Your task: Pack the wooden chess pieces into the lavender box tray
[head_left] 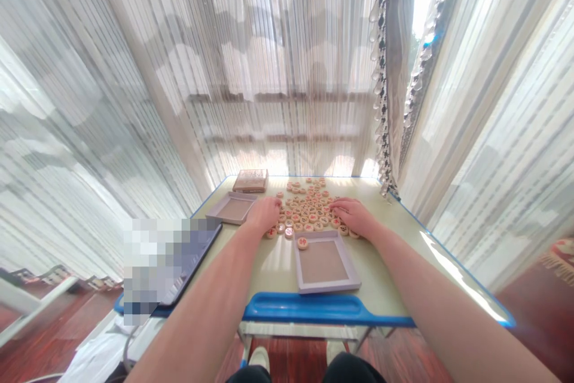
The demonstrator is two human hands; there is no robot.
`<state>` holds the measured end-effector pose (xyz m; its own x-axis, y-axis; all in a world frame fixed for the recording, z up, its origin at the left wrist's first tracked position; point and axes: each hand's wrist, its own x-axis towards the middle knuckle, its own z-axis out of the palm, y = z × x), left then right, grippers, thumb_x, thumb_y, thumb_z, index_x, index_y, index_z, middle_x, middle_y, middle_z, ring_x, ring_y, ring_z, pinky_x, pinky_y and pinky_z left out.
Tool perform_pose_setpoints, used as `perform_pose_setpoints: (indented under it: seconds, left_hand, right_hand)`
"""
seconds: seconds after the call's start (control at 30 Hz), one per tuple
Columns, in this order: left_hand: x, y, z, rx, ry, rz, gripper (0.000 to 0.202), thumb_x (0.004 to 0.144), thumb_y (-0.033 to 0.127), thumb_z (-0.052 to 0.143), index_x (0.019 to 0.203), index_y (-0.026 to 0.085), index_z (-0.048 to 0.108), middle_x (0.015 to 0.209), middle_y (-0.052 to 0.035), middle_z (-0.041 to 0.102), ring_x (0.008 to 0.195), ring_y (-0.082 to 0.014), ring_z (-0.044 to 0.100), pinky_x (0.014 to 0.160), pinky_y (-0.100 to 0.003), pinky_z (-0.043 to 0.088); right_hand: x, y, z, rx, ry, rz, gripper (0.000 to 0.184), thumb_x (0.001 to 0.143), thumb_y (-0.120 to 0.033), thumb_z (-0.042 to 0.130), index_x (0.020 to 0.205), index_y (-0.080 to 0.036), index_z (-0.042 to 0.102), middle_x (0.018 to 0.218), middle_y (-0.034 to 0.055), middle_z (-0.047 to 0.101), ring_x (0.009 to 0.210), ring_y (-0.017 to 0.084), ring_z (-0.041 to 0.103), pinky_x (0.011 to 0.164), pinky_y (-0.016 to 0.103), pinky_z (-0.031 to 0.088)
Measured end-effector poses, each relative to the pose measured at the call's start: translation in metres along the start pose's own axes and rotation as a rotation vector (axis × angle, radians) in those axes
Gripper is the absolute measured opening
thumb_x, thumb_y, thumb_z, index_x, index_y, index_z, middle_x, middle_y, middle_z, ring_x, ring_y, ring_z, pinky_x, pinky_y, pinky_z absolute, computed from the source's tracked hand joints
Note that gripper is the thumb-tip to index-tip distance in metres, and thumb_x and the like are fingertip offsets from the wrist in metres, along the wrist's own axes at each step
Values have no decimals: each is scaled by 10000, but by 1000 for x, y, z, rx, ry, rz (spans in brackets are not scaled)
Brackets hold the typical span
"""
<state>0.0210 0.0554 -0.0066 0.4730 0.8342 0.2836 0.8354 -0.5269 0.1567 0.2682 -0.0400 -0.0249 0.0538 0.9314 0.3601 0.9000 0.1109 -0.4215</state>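
Observation:
Round wooden Chinese chess pieces (313,218) with red or dark characters lie in a loose heap on the pale table. My left hand (266,213) rests at the heap's left edge, its fingers against the pieces and partly hidden. On the opposite side, my right hand (357,216) lies low with fingers stretched toward the heap, touching its right edge. Neither hand visibly grips a piece. Between my forearms is a shallow open box tray (352,260); a single red-marked chess piece (302,243) sits in its far left corner.
Another shallow box half (232,208) lies left of my left hand. Behind it is a closed brown box (250,180). A dark tablet-like device (192,263), partly blurred out, lies along the table's left edge. The table has a blue front rim (305,308). Sheer curtains (287,60) hang beyond.

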Motion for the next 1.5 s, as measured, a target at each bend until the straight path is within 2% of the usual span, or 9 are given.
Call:
perform_pose_setpoints:
  seconds: [0.1, 0.2, 0.3, 0.53, 0.7, 1.03, 1.17, 1.33, 1.5]
  left_hand:
    - [-1, 1, -3, 12, 33, -19, 388, 753, 118, 381, 1004, 180, 670, 1041, -89, 674, 1007, -208, 595, 898, -281, 423]
    - [-3, 3, -8, 9, 65, -94, 365, 730, 132, 411, 972, 188, 678, 1036, -93, 671, 1003, -222, 590, 872, -290, 438]
    - [-4, 3, -10, 5, 33, -132, 345, 720, 155, 430, 943, 203, 689, 1024, -85, 674, 1000, -229, 589, 865, -294, 443]
    - [-3, 0, -5, 11, -8, 6, 356, 818, 225, 368, 992, 216, 679, 1079, -54, 665, 1036, -184, 582, 937, -258, 399]
    - [-4, 1, -5, -5, -1, -21, 346, 814, 209, 378, 957, 207, 693, 1028, -68, 683, 1002, -196, 598, 922, -265, 413]
    - [-5, 3, -5, -16, 35, -41, 320, 795, 173, 398, 920, 204, 690, 1005, -71, 682, 970, -206, 602, 896, -288, 425]
    - [-7, 9, -10, -52, 87, 85, 280, 770, 199, 450, 910, 207, 692, 1004, -49, 671, 955, -187, 591, 904, -268, 413]
    - [-12, 21, -19, -116, -42, 237, 202, 717, 331, 565, 815, 240, 717, 889, -19, 676, 865, -170, 592, 828, -244, 438]
    - [-13, 22, -21, -150, -146, 265, 207, 750, 345, 548, 815, 260, 725, 859, -12, 691, 817, -156, 597, 774, -227, 443]
  right_hand:
    - [1, 4, 0, -14, 31, 35, 297, 810, -170, 427, 936, -201, 694, 1084, 48, 635, 1035, 186, 534, 954, 316, 362]
    - [2, 7, -1, -51, 41, 87, 268, 789, -171, 446, 880, -198, 697, 1010, 51, 647, 984, 193, 545, 917, 313, 383]
    - [1, 6, -2, -77, 18, 82, 244, 781, -198, 464, 849, -207, 699, 965, 46, 650, 950, 198, 549, 900, 320, 388]
    - [1, 6, -3, -91, 38, 129, 251, 776, -214, 472, 883, -197, 698, 1014, 55, 639, 979, 196, 545, 912, 314, 384]
    - [1, 7, -4, -83, 18, 100, 245, 774, -214, 469, 843, -196, 703, 973, 59, 646, 943, 197, 561, 896, 319, 398]
    - [0, 8, 1, -102, 21, 100, 242, 765, -286, 504, 883, -209, 702, 999, 64, 626, 956, 218, 539, 906, 335, 382]
    - [-1, 6, 1, -117, 34, 109, 263, 768, -301, 494, 907, -204, 695, 1017, 69, 618, 956, 237, 522, 893, 354, 383]
    - [-4, -5, -1, -49, 26, 19, 274, 776, -333, 500, 919, -215, 702, 1029, 61, 620, 1004, 226, 499, 928, 355, 357]
    - [-6, -12, -2, -30, -21, -42, 259, 771, -341, 518, 911, -242, 712, 1033, 36, 636, 999, 227, 493, 930, 372, 353]
